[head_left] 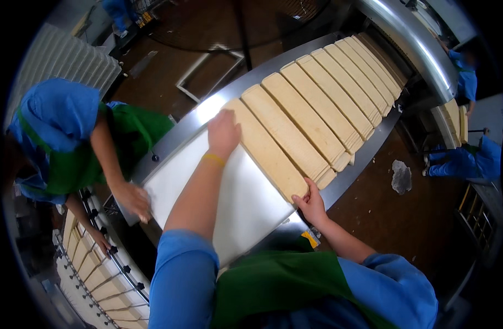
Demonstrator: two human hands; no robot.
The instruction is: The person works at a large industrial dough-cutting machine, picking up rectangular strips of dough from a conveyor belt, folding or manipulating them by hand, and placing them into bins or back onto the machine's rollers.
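One slab (266, 152) lies between the left hand (225, 134) and right hand (312, 205), with other slabs (322, 107) beyond them along the table (339, 186), a panel (251, 192) on their near side, and a co-worker (59, 112) leftward.

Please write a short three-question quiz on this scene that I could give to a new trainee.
1. Multiple choice: Where is the yellow band worn?
A) The left wrist
B) The right wrist
C) Both wrists

2. True or false: The person's left hand and right hand are at opposite ends of the same pale slab.

3. Fill the gap: The wide flat surface between that pale slab and the person's green apron is ____ in colour.

Key: 1. A; 2. True; 3. white
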